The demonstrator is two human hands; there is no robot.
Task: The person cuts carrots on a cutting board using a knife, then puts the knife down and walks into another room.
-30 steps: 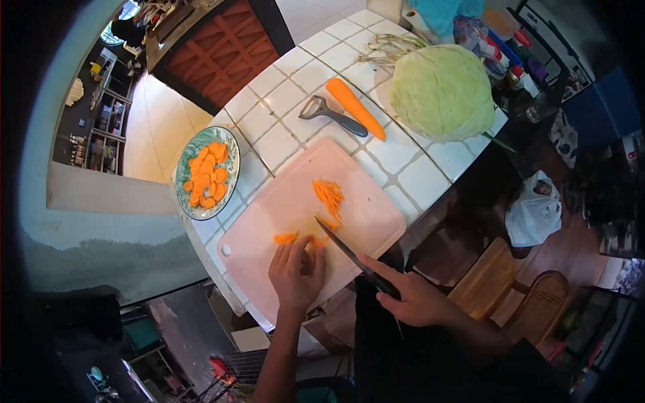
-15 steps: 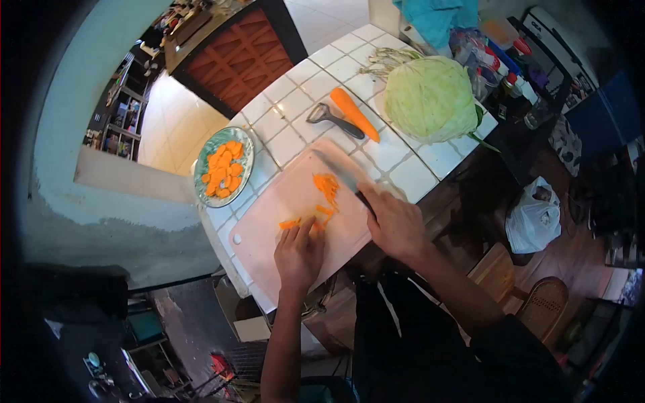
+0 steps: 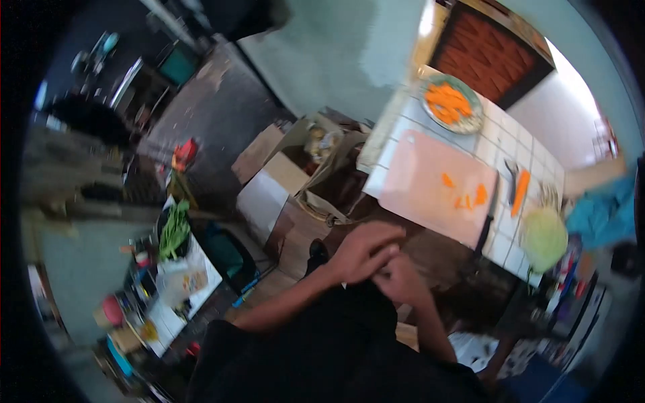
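My left hand (image 3: 366,252) and my right hand (image 3: 402,277) meet in front of my body, off the table edge, their fingers blurred. Beyond them lies the pink cutting board (image 3: 420,174), with carrot strips (image 3: 480,195) on its right part. The knife (image 3: 492,215) rests along the board's right edge, out of both hands. Right of it are a peeler (image 3: 512,174), a whole carrot (image 3: 520,193) and a cabbage (image 3: 544,238). Carrot slices (image 3: 447,104) fill a green-patterned plate (image 3: 475,123) behind the board.
The tiled table (image 3: 504,248) stands at the upper right. Open cardboard boxes (image 3: 285,172) sit on the floor left of it. Leafy greens (image 3: 175,230) lie on another table (image 3: 164,326) at the lower left. A white plastic bag (image 3: 470,348) is at the lower right.
The view has swung left. My right hand has let go of the knife, which now lies by the board's edge. Both hands have left the board and come together near my body.
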